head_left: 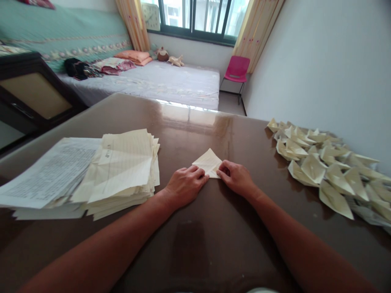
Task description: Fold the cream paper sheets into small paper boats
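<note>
A small folded piece of cream lined paper [208, 162] lies on the dark brown table [195, 244], its point facing away from me. My left hand [185, 185] presses its near left edge with fingers curled together. My right hand [236, 177] pinches the near right edge with bent fingers. Both hands touch the paper from the near side.
A thick stack of lined cream sheets [125, 171] lies left of my hands, overlapping a stack of printed pages [49, 175]. Several folded paper boats [330, 171] are heaped along the table's right side by the wall. Beyond the table are a bed [159, 81] and a pink chair [236, 69].
</note>
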Available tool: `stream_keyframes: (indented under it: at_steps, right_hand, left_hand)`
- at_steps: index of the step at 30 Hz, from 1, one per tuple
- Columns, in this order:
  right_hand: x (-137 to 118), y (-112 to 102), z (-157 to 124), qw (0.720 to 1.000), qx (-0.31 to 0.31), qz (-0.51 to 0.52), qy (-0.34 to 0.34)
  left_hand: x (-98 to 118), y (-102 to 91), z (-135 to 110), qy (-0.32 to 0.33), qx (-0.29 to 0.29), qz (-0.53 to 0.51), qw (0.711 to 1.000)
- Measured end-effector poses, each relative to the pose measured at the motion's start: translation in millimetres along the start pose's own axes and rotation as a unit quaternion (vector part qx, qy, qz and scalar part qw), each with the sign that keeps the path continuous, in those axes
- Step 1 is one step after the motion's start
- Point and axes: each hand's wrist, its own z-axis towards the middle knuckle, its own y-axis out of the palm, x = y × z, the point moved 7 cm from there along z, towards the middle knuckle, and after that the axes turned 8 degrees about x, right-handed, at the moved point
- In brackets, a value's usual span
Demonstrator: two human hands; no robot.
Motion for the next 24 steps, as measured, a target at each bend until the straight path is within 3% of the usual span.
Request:
stream_keyframes:
  at_steps: [18, 21, 24]
  right_hand:
    - [1, 2, -3, 1.0, 0.015, 0.015, -0.011]
    - [-2, -2, -4, 0.999, 0.024, 0.018, -0.041]
    - [-17, -14, -10, 0.991, 0.038, -0.028, -0.122]
  left_hand:
    - [12, 5.3, 2, 0.01, -0.016, 0.008, 1.0]
    - [13, 5.8, 2, 0.004, -0.022, 0.018, 1.0]
    - [13, 5.1, 3, 0.0, -0.024, 0.022, 0.999]
